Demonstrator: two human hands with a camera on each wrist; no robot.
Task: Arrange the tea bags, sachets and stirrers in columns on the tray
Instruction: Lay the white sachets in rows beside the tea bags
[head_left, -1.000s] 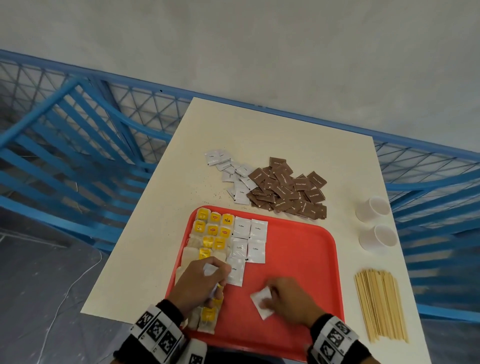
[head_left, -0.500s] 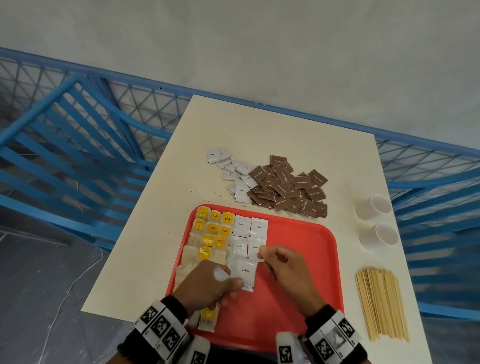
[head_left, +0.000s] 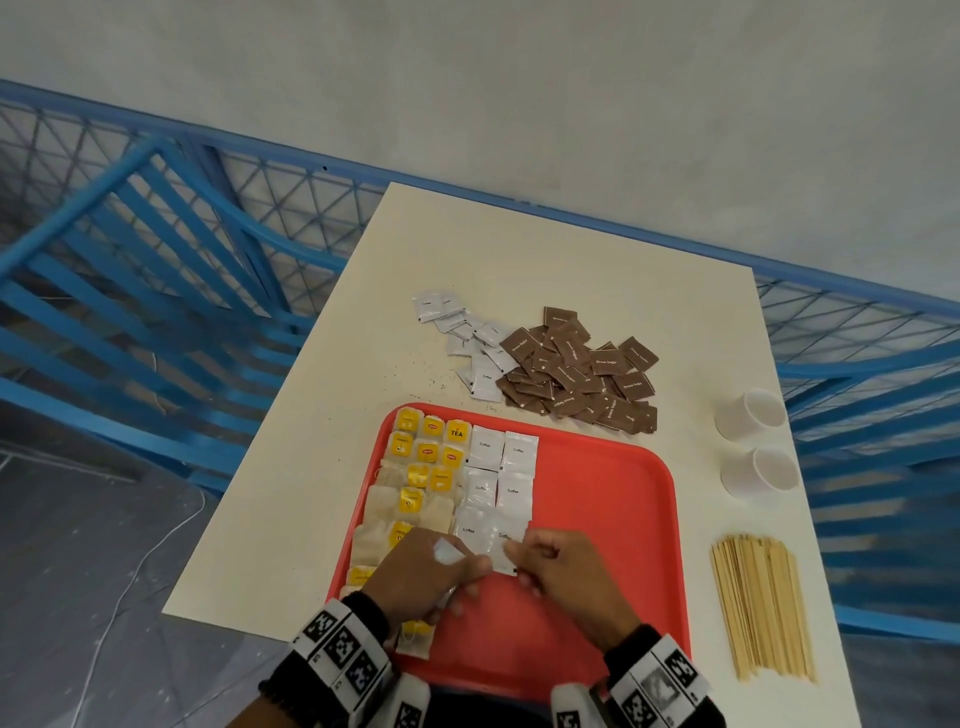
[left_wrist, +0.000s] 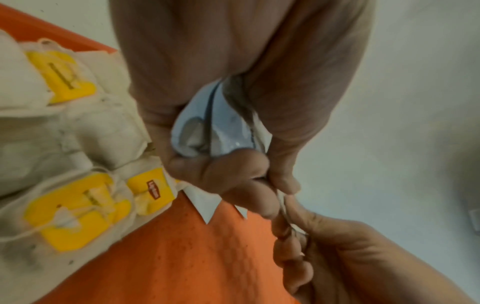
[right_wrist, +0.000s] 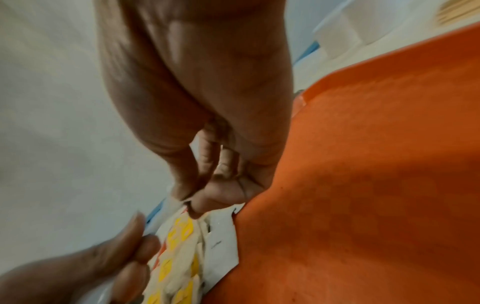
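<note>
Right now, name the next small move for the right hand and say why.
Probably the right hand should press the white coffee sachet it pinches flat in the third row of the second white column on the red plastic tray. The left hand holds more white sachets.

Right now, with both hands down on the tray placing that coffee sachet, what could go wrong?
1. The left hand grips spare white sachets while resting over the yellow-tagged tea bags; it may nudge that column.
2. The right hand pinches the white coffee sachet close beside the placed ones, which could shift.
3. The brown sugar sachets lie heaped against the loose white ones; they may get mixed.
</note>
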